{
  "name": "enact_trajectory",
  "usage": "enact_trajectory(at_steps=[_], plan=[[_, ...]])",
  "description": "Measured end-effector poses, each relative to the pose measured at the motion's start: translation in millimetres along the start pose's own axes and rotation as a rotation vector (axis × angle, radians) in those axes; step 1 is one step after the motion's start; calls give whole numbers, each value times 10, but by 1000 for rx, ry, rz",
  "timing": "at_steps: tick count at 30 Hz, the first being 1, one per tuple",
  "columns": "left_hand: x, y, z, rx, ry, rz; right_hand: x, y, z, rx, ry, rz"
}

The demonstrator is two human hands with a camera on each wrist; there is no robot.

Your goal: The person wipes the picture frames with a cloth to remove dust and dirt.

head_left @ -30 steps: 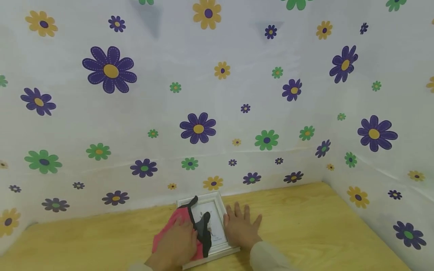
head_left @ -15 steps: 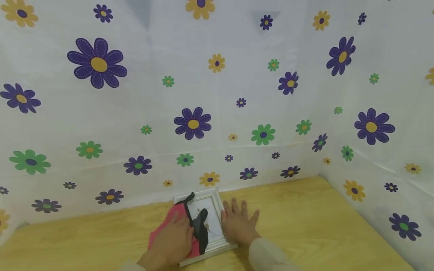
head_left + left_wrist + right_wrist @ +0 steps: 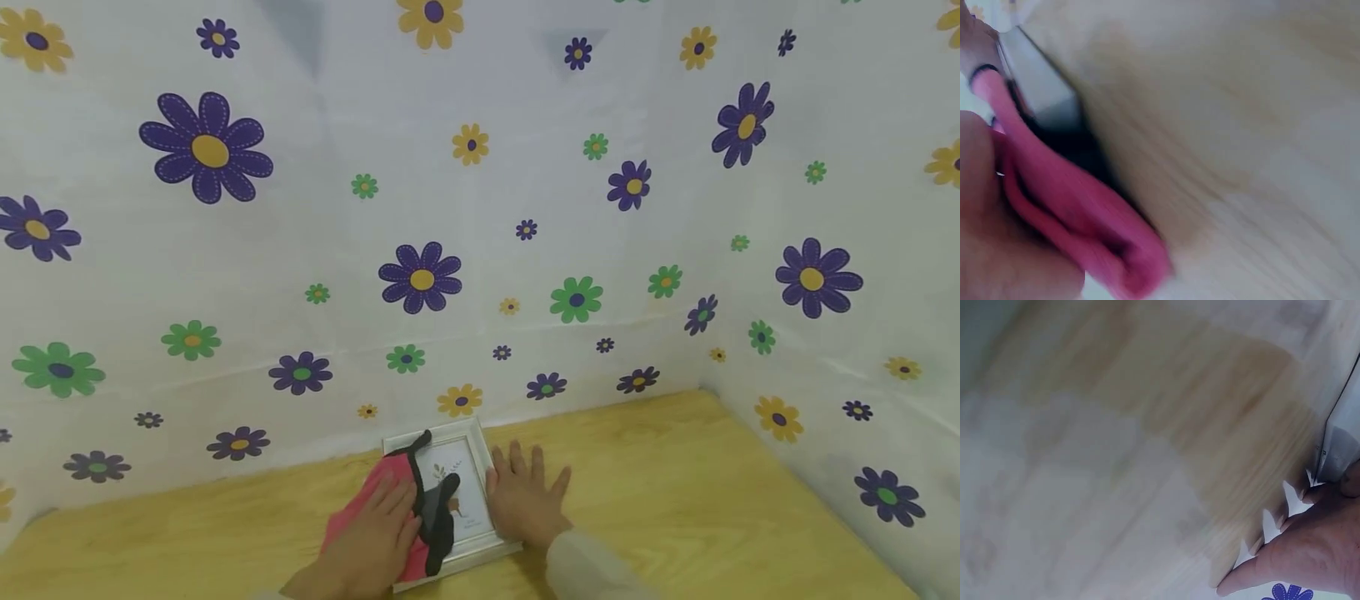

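Note:
A silver-white picture frame [image 3: 480, 546] lies on the wooden table, a small printed picture [image 3: 471, 479] showing under its pane. Over its left part is spread a pink cloth with black edging [image 3: 405, 471], bunched at the near side. My left hand [image 3: 375, 533] rests on the cloth with its fingers straight, pressing it against the frame. In the left wrist view the cloth [image 3: 1072, 187] hangs in folds past the frame's corner. My right hand [image 3: 525, 500] lies with spread fingers along the frame's right edge, touching it.
The wooden tabletop [image 3: 660, 492] extends to both sides of the frame. A white flower-printed sheet [image 3: 337, 233] hangs behind the table and along its right side, close beyond the frame's far edge.
My left hand and the cloth have slid a little left and toward me over the frame, baring more of the picture. The right hand stays at the frame's edge; the head view has shifted slightly.

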State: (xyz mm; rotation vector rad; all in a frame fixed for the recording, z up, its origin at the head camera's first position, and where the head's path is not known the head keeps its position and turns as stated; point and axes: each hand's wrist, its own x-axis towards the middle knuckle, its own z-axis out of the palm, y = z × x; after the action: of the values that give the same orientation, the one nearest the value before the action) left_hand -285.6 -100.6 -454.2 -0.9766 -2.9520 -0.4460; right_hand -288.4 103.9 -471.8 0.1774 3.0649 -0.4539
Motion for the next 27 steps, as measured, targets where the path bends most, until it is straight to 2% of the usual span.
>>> enact_trajectory(at_steps=[2,5,7,9,11,12,14,15,18,23,25,27], plan=[[8,-29,20,-24,55,8,4,7,15,0,6,6],[191,-185,113,24,206,-8,-7,9,46,14,-16,4],[353,-278,190,60,284,-70,-22,19,64,15,-35,-3],[496,-307,240,78,363,-174,-27,37,56,17,-34,-2],[607,-282,274,97,438,-244,-24,67,32,16,-16,9],[630,-225,260,132,449,-270,-23,82,15,19,-10,13],[607,-122,244,169,457,-276,-18,114,-9,27,-9,20],[573,-81,240,190,443,-261,-17,129,-16,28,-11,22],[389,36,189,166,308,-232,-14,168,-8,20,-19,27],[49,116,108,134,68,-254,-15,201,22,14,-20,32],[-50,114,103,137,16,-224,-20,208,24,12,-21,29],[-67,109,108,131,-7,-182,-19,218,15,5,-23,32]])
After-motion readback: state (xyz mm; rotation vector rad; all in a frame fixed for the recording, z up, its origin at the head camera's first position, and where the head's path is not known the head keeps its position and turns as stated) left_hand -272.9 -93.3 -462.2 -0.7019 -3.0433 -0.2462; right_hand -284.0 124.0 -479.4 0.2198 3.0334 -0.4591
